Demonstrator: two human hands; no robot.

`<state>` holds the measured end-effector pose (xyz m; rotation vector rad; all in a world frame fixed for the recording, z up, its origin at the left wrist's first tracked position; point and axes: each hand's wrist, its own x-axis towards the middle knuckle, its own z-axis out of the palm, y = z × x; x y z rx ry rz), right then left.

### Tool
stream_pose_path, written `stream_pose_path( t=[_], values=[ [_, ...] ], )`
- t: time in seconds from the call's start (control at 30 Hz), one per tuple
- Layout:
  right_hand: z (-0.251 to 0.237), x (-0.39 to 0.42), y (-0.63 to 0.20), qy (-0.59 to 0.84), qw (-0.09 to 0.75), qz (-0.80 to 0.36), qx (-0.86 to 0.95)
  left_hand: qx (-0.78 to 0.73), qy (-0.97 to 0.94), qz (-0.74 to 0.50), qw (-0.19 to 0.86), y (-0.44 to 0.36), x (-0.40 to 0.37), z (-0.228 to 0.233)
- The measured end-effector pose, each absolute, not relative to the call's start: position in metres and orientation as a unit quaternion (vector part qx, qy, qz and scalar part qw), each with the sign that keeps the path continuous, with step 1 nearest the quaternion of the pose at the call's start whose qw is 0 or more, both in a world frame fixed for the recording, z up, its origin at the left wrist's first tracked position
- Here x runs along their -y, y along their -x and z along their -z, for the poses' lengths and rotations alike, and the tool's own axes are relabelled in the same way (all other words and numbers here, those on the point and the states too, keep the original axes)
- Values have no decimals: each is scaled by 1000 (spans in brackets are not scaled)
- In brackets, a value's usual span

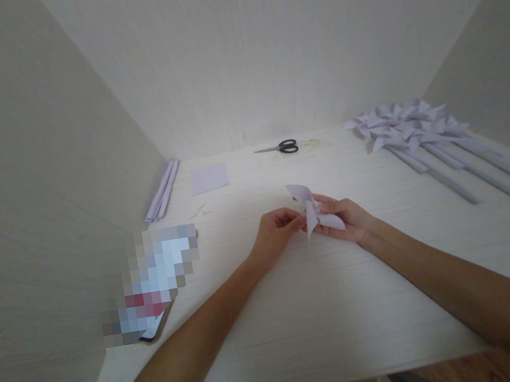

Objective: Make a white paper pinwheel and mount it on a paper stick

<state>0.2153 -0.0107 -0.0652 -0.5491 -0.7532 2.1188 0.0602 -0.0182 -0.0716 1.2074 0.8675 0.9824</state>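
Note:
A pale lilac paper pinwheel with curled blades is held above the middle of the table. My right hand supports it from behind and the right, its fingers partly hidden by the blades. From the left, my left hand pinches at the pinwheel's edge with thumb and forefinger. What lies exactly between those left fingertips is too small to make out. Beyond the hands, black-handled scissors lie near the back wall, blades pointing left.
Several finished paper pinwheels on rolled sticks are piled at the right. A square paper sheet and rolled paper sticks lie at the back left. Small scraps sit nearby. A phone, partly blurred, rests at the left. Walls enclose three sides.

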Motion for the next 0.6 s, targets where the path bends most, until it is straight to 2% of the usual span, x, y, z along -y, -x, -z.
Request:
stream_pose_path(
  t=[0.27, 0.6],
  values=[
    [72, 8, -221, 230, 380, -849, 285, -323, -513, -450, 656, -60, 19, 72],
    [64, 11, -212, 172, 411, -844, 299, -292, -520, -438, 673, -59, 17, 73]
  ],
)
